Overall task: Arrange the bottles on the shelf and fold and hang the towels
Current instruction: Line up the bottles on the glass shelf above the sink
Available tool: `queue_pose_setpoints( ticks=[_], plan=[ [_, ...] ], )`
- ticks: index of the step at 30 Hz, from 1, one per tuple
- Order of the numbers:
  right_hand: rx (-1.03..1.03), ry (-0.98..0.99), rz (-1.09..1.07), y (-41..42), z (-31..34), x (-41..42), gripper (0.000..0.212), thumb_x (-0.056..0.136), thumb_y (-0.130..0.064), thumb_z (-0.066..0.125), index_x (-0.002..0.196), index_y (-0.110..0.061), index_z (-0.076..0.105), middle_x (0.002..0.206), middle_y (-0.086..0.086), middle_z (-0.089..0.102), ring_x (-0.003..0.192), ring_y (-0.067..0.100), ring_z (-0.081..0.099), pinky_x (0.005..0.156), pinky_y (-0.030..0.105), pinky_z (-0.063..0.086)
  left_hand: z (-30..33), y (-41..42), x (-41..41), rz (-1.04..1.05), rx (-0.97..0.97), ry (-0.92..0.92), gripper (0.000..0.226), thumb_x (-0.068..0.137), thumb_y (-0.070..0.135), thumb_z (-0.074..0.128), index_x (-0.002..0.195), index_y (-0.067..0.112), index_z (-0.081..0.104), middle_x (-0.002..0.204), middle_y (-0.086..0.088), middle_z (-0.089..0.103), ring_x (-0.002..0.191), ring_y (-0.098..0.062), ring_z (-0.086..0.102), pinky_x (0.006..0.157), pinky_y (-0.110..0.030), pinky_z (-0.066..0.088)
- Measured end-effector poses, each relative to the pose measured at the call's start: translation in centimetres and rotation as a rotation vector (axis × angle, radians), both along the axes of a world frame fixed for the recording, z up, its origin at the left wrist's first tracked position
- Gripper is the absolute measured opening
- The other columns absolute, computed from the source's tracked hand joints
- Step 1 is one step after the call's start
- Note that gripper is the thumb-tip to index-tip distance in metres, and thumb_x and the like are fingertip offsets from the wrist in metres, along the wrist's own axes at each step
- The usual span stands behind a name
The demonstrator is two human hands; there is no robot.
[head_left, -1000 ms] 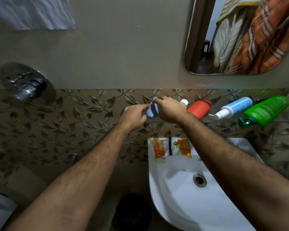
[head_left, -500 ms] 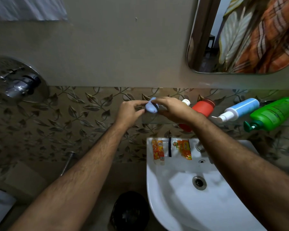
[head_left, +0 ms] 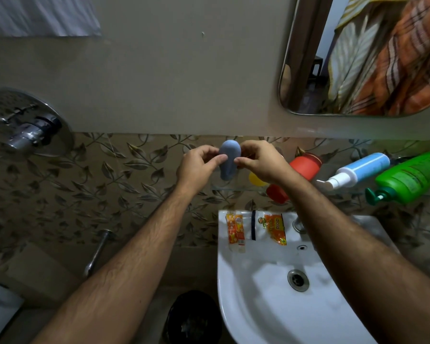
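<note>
Seemingly midway, both hands (head_left: pixel 199 165) (head_left: pixel 261 162) pinch a blue bottle (head_left: pixel 229 160) at the shelf's (head_left: pixel 233 187) nine-o'clock end; towels (head_left: pixel 42 14) wait.

So the shelf (head_left: pixel 233 187) runs along the wall above the sink (head_left: pixel 263 306), with the mirror (head_left: pixel 358 58) higher up on the right. A small bottle (head_left: pixel 229 160) sits at the shelf's left end, pinched between the left hand (head_left: pixel 199 165) and right hand (head_left: pixel 261 162). To the right of it come a squat jar (head_left: pixel 305 165), then a spray bottle (head_left: pixel 358 170), then a pump bottle (head_left: pixel 412 180) furthest right. Sachets (head_left: pixel 256 228) lie on the sink's back ledge. The shower knob (head_left: pixel 27 125) is far left, and a towel (head_left: pixel 42 13) hangs top left.
</note>
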State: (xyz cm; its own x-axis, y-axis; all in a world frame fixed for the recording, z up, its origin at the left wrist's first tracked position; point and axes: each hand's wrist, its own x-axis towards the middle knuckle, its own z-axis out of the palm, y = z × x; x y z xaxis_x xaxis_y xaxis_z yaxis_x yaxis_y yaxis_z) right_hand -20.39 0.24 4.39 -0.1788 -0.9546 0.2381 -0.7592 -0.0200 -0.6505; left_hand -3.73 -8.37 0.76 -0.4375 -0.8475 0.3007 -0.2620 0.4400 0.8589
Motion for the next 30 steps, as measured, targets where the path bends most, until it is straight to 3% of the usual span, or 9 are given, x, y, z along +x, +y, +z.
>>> queue_pose_setpoints(
  ticks=[14, 17, 22, 25, 27, 30],
  plan=[
    [0.016, 0.012, -0.006, 0.6, -0.5, 0.3, 0.022, 0.091, -0.022, 0.067, 0.112, -0.016, 0.068, 0.102, -0.002, 0.071, 0.091, 0.009, 0.066, 0.085, 0.037, 0.057, -0.5, 1.1, 0.4, 0.011, 0.011, 0.03, 0.027, 0.087, 0.024, 0.071, 0.113, 0.02, 0.068, 0.104, 0.008, 0.071, 0.098, -0.005, 0.066, 0.089, -0.037, 0.057],
    [0.001, 0.038, -0.014, 0.8, -0.5, 0.3, 0.025, 0.091, -0.02, 0.068, 0.115, -0.014, 0.069, 0.107, 0.0, 0.072, 0.096, 0.01, 0.065, 0.087, 0.033, 0.055, -0.7, 1.6, 0.5, 0.037, 0.0, 0.061, 0.036, 0.085, 0.021, 0.074, 0.12, 0.019, 0.066, 0.107, 0.007, 0.071, 0.098, -0.001, 0.065, 0.087, -0.027, 0.056],
    [-0.137, 0.143, -0.11, 1.4, 0.2, -1.0, 0.026, 0.089, -0.011, 0.067, 0.114, -0.014, 0.071, 0.109, 0.001, 0.074, 0.095, 0.006, 0.065, 0.084, 0.02, 0.048, -1.5, 3.9, 1.0, 0.229, -0.321, 0.107, 0.019, 0.084, 0.018, 0.075, 0.102, 0.017, 0.069, 0.091, 0.008, 0.065, 0.077, 0.0, 0.06, 0.068, -0.011, 0.05],
    [-0.086, 0.284, -0.207, 1.8, 0.9, -2.7, 0.027, 0.087, -0.006, 0.061, 0.108, -0.018, 0.073, 0.106, 0.001, 0.075, 0.098, 0.016, 0.069, 0.087, 0.031, 0.054, -2.0, 6.1, 0.0, 0.075, -0.468, 0.001, 0.015, 0.085, 0.015, 0.074, 0.099, 0.013, 0.071, 0.093, 0.004, 0.068, 0.079, -0.002, 0.059, 0.072, -0.01, 0.049],
    [-0.002, 0.396, -0.223, 2.2, 1.1, -3.7, 0.028, 0.088, -0.005, 0.06, 0.107, -0.022, 0.073, 0.108, 0.0, 0.074, 0.1, 0.02, 0.068, 0.084, 0.037, 0.055, -2.1, 7.3, -1.1, -0.02, -0.474, -0.083, 0.019, 0.086, 0.015, 0.073, 0.104, 0.014, 0.071, 0.1, 0.001, 0.07, 0.086, -0.007, 0.062, 0.078, -0.019, 0.053],
    [0.089, 0.536, -0.222, 2.5, 1.2, -4.3, 0.032, 0.086, -0.003, 0.062, 0.107, -0.025, 0.071, 0.113, 0.001, 0.071, 0.101, 0.022, 0.066, 0.08, 0.038, 0.054, -2.2, 8.3, -2.7, -0.006, -0.43, -0.22, 0.031, 0.089, 0.02, 0.07, 0.12, 0.018, 0.067, 0.116, 0.001, 0.069, 0.104, -0.013, 0.063, 0.089, -0.023, 0.048]
  ],
)
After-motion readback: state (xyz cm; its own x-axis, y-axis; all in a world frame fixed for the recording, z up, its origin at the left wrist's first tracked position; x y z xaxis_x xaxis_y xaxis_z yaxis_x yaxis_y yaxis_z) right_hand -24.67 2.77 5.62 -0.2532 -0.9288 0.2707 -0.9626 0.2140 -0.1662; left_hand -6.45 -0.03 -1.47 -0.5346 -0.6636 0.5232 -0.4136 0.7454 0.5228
